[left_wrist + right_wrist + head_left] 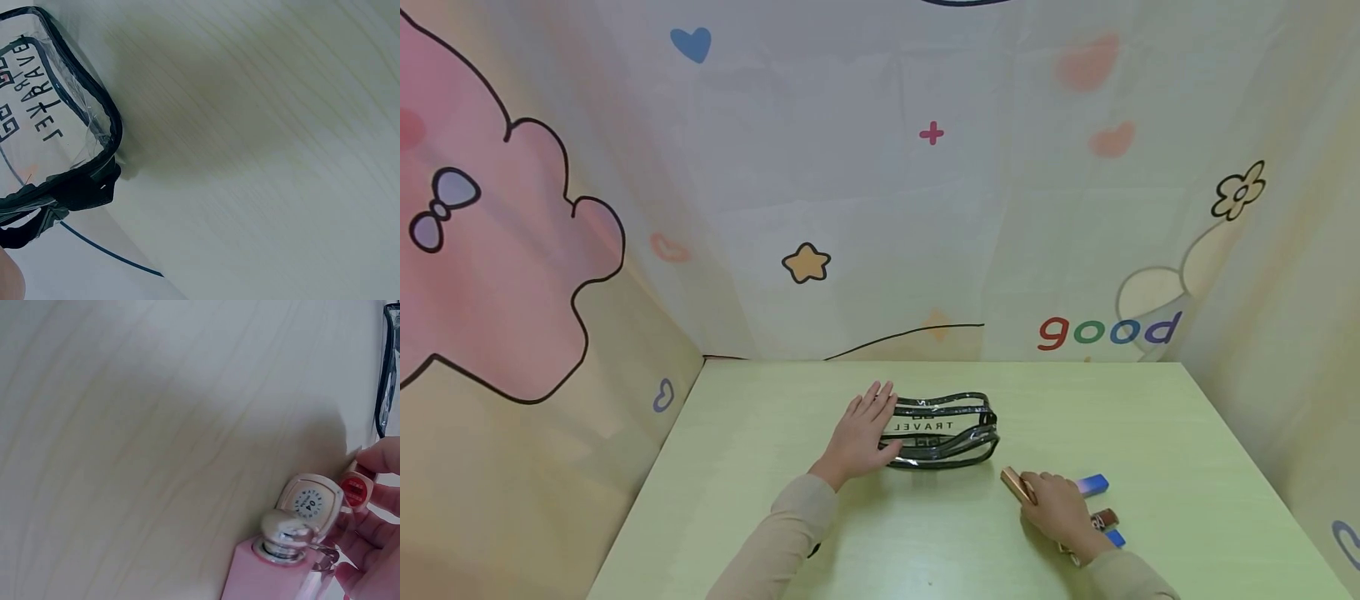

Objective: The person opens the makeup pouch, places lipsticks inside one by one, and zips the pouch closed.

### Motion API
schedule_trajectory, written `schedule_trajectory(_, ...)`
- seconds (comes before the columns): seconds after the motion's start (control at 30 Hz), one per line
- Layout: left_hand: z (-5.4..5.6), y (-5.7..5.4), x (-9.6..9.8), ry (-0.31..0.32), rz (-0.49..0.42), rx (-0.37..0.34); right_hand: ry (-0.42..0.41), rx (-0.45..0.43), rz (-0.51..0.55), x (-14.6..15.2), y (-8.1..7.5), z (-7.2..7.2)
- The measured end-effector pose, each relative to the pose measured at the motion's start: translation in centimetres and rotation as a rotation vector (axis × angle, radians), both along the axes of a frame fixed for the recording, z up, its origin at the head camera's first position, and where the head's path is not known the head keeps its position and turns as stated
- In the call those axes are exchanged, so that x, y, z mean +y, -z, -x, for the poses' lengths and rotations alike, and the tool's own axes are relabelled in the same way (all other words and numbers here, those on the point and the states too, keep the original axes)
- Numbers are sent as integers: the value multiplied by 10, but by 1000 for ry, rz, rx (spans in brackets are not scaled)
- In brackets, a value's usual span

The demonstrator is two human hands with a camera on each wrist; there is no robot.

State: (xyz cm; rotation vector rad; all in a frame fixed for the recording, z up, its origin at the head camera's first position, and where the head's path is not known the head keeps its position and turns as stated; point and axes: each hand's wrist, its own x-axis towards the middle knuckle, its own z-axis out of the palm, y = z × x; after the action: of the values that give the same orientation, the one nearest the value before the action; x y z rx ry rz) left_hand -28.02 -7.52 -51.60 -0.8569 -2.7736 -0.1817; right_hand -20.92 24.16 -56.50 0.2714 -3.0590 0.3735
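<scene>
A clear pouch with black piping and the word TRAVEL [951, 426] lies near the middle of the table. My left hand [859, 433] rests on its left end with the fingers extended; the left wrist view catches the other end of the pouch [75, 165]. My right hand [1060, 507], to the right of the pouch, pinches a rose-gold lipstick tube [1013, 482]. In the right wrist view, the tube's red end label [355, 490] faces the camera. Beside those fingers are a tube marked 04 [307, 503] and a pink bottle with a silver neck [269, 575].
Around the right hand lie a blue-purple piece [1093, 485], a dark red-brown one [1105, 520] and a blue one [1116, 538]. A pale green-yellow table [745, 433] carries everything. Behind it hangs a printed curtain [880, 192].
</scene>
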Motion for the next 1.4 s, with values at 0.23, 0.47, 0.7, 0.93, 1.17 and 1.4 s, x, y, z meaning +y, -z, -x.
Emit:
schedule_trajectory(0.23, 0, -1, 0, -4, 18, -7, 44, -2, 80, 1, -2, 1)
schedule_trajectory(0.47, 0, -3, 0, -5, 39, -4, 71, -18, 147, 1, -5, 2)
schedule_trajectory(0.7, 0, -3, 0, -9, 47, -7, 85, -17, 237, 3, -7, 2)
schedule_trajectory(0.93, 1, -1, 0, -3, 17, -9, 106, 22, 286, 9, -6, 4)
schedule_trajectory(1.17, 1, -1, 0, 6, 3, 7, 108, 48, 329, 16, -7, 4)
schedule_trajectory(1.4, 1, 0, 0, 10, 3, 8, 118, 50, 360, 21, -12, 6)
